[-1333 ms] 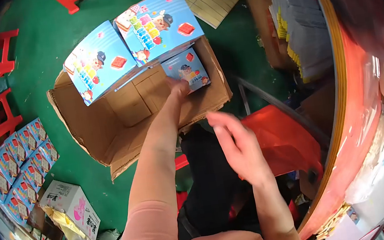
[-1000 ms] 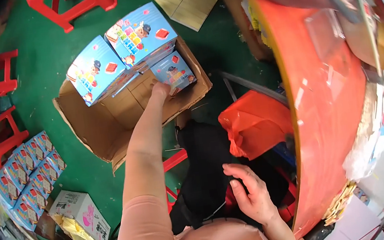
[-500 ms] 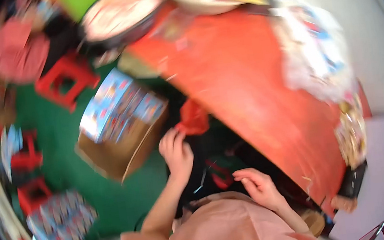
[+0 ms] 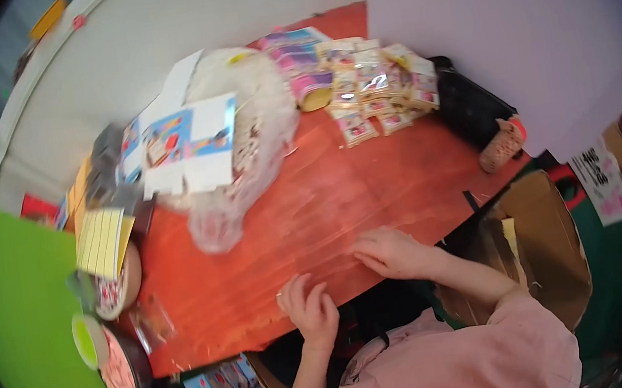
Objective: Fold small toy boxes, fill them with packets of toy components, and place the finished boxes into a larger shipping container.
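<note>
Both my hands are over the near edge of the red-covered table (image 4: 341, 182). Fingers apart, my left hand (image 4: 311, 312) is at the edge with nothing in it. My right hand (image 4: 393, 254) is just above the red surface, its fingers stretched loosely toward the left, and no held thing shows. Beyond them lies a clear plastic bag (image 4: 217, 226) of small pale pieces, with a flat printed blue-and-white card sheet (image 4: 191, 147) on top. To its right is a heap of small filled packets (image 4: 375, 83), beside a pink-and-purple pouch (image 4: 306, 69).
A black case (image 4: 471, 94) and a speckled brown roll-shaped thing (image 4: 501, 147) are at the right. Open cardboard boxes (image 4: 561, 240) stand by my right arm. Bowls of pink pieces (image 4: 118, 368) and yellow lined paper (image 4: 103, 241) are at left, near a green panel (image 4: 20, 311).
My view has swung from the floor and printed box round to the table and wall. Both hands have come over the table's near edge. The red thing near my left hand no longer shows.
</note>
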A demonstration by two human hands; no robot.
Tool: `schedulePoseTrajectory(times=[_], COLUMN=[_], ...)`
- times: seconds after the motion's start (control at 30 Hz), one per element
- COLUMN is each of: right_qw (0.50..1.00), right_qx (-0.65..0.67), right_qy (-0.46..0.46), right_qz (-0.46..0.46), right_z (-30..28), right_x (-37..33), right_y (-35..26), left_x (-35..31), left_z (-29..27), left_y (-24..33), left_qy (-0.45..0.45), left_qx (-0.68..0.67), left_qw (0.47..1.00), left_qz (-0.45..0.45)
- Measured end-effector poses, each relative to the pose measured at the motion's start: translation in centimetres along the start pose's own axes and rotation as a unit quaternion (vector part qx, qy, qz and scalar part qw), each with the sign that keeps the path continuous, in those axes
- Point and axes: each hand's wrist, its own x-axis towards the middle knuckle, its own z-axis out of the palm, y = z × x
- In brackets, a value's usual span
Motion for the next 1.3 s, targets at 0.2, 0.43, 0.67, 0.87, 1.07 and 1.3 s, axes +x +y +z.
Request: schedulePoseTrajectory(times=[0.2,0.43,0.67,0.87,1.07,1.3], right_qw=[0.981,0.99,0.989,0.956,0.815,0.838], right_qx=[-0.143,0.111,0.146,0.287,0.42,0.489], right_qy=[0.101,0.081,-0.015,0.049,0.229,0.113], right_qz=[0.078,0.025,-0.036,0.035,0.327,0.214], right_z=[-7.9,-1.3,3.3,6.8,6.8,6.1], right_x=[5.3,13.5,15.3,19.4,32.0,31.0], right_y=[6.3,6.0,5.1,4.4,6.7,6.0], left_x=[10.1,23.9,24.6,22.8,21.6,18.1], left_z=[3.5,3.8,5.7,6.1,7.0,2.2], left_y=[-6.2,-20.9,-21.4,-22.8,-22.0,-22.1], left_qy=[0.034,0.079,-0.031,0.0,0.103,0.131], left_qx=[0.049,0.244,0.19,0.145,-0.022,-0.21], left_qw=[0.997,0.961,0.958,0.973,0.96,0.913], left_qz=[0.043,-0.109,-0.213,-0.18,-0.26,-0.324])
